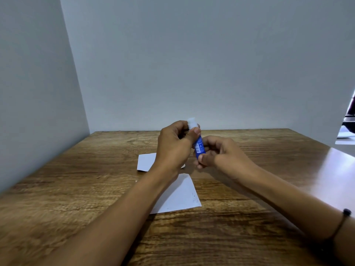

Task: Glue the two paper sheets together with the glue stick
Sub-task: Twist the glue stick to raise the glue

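above the middle of the brown wood-grain table (76, 189), both hands hold a small blue cylindrical glue stick (199, 147) off the surface, tilted with its white cap (192, 123) pointing up and away. the left hand (172, 146) has thumb and fingers curled round the cap end, while the right hand (219, 152) pinches the lower blue barrel near its base. whether the cap is seated or partly off i cannot tell.

two white rectangular paper sheets lie flat below the hands: the far paper sheet (146, 162) is partly hidden behind the left wrist, and the near paper sheet (178, 196) sits closer to the person, slightly rotated, with faint specks near its right edge. the two are near each other but seem apart, not overlapping. a thin dark bracelet (343, 219) circles the right wrist, and pale grey walls (192, 54) close off the far and left sides.

the stick looks light, rigid and smooth, so it may turn in the fingers; a firm hold on the barrel with the other hand pulling or twisting the cap suits it. the glue core would be soft and could smear or break if pressed hard. the sheets are thin, light and floppy, likely to slide on the wood, so one would need pinning flat by the fingers while glue is rubbed on, and lifting by an edge or corner.
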A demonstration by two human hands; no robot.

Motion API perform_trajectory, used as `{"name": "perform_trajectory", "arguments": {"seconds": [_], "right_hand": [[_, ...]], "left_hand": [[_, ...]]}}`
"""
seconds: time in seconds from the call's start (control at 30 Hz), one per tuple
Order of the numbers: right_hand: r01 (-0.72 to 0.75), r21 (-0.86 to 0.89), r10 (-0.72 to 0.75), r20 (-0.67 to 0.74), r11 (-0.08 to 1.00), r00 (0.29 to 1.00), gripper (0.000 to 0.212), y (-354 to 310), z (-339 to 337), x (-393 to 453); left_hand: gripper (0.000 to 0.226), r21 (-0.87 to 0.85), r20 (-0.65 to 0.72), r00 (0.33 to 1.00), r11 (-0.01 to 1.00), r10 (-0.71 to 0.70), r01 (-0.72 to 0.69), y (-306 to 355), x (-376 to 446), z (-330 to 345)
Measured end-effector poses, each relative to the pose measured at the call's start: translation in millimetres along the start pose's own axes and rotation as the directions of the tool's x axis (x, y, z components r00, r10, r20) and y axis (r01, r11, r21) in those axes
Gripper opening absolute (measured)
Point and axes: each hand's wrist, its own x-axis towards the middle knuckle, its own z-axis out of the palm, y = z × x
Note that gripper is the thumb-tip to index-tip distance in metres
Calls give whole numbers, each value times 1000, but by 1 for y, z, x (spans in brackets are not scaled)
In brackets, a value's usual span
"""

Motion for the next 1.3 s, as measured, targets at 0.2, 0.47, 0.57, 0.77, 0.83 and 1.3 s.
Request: {"name": "perform_trajectory", "arguments": {"seconds": [0.2,0.47,0.57,0.77,0.83,1.3], "right_hand": [[8,-81,-10,-16,997,1000,23,6,-1,2],[79,-139,-77,20,987,997,21,5,2,1],[100,-179,-105,-19,979,994,17,5,2,1],[16,-14,-16,-27,1000,1000,22,4,6,3],[-5,35,5,2,999,1000,22,5,5,2],[32,92,-37,44,995,998,27,6,7,3]], "left_hand": [[19,-5,-4,1000,1000,-10,10,0,0,1],[18,-10,-19,1000,1000,-15,15,-1,1,-1],[18,-3,-7,1000,1000,-11,11,-2,0,0],[18,5,3,1000,1000,5,-5,-3,-1,0],[19,18,2,1000,1000,8,-8,-3,-1,-1],[17,11,8,1000,1000,3,-3,-1,-2,-1]]}}
